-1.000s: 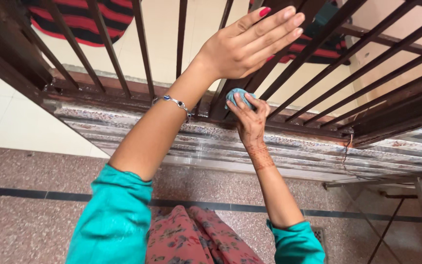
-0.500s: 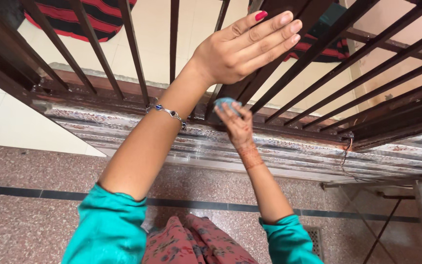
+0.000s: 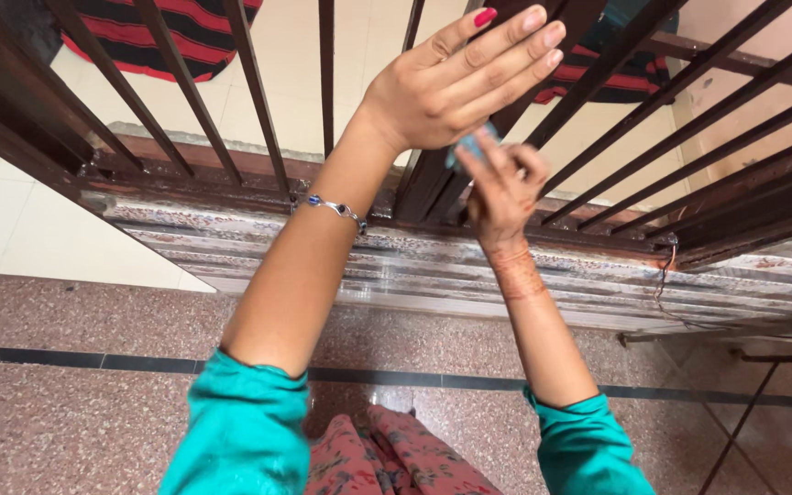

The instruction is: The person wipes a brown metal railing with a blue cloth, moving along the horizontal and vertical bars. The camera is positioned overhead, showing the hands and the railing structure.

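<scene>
My right hand (image 3: 506, 188) has its fingers closed around a small blue cloth (image 3: 472, 147). The cloth is bunched up into a little ball. I can only see a bit of it, because my fingers and my other hand cover most of it. It looks soft and pale blue. It is pressed against a dark brown bar of the metal railing (image 3: 598, 82), a little way above the bottom rail (image 3: 231, 165).

My left hand (image 3: 451, 78) is higher up. Its fingers are straight and flat, not gripping anything. It rests against the bars, just above the cloth. A thin bracelet (image 3: 336, 207) sits on that wrist.

Here is what I think could go wrong. The cloth is small and the gaps between the bars are wide. If my fingers loosen, the cloth could slip through a gap and fall to the pale floor (image 3: 11, 229) far below. The bottom rail looks rusty and rough, so it might snag the cloth or scratch my hand. A loose wire (image 3: 662, 275) hangs from the ledge (image 3: 396, 266) on the right, and my sleeve could catch on it if I move that way.
</scene>
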